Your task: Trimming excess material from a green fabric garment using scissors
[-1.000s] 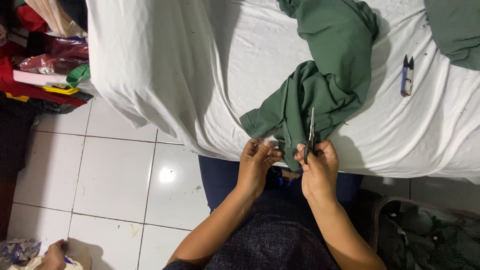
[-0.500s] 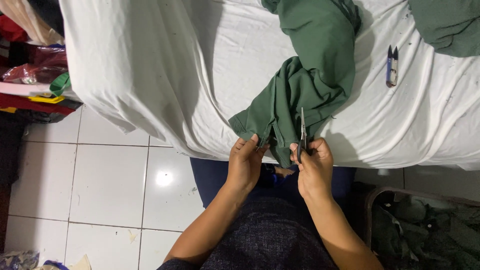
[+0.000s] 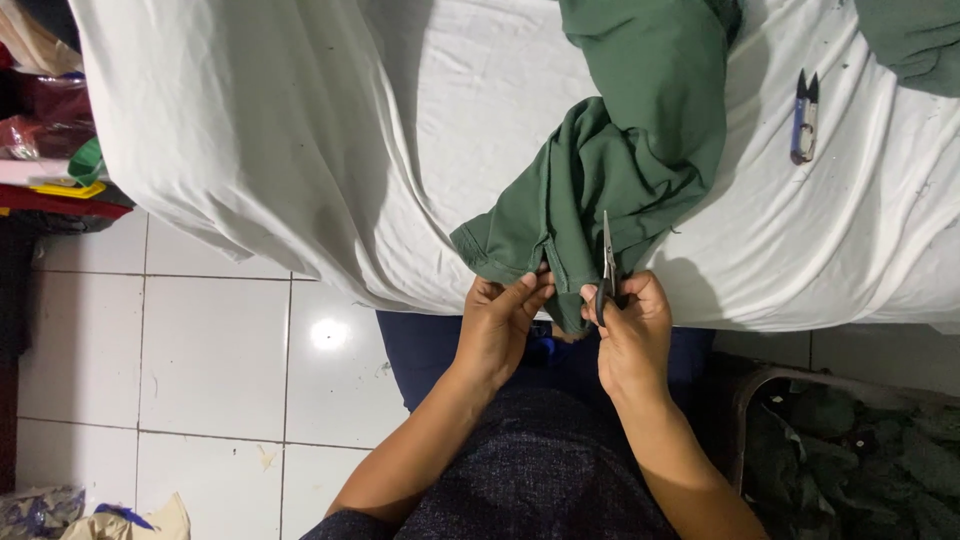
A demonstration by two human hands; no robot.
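Observation:
A dark green garment lies bunched on a white sheet and hangs over the sheet's near edge. My left hand pinches the garment's lower hem. My right hand grips small scissors with the blades pointing up against the fabric beside the hem. Both hands sit close together just below the sheet's edge, above my lap.
A small blue thread snipper lies on the sheet at the right. More green cloth sits at the top right corner. A basket of dark fabric stands at my right, clutter at the left, white floor tiles below.
The view has drifted, so the garment and hands sit lower in frame. My hands keep the same hold on hem and scissors, with the blades still upright at the fabric.

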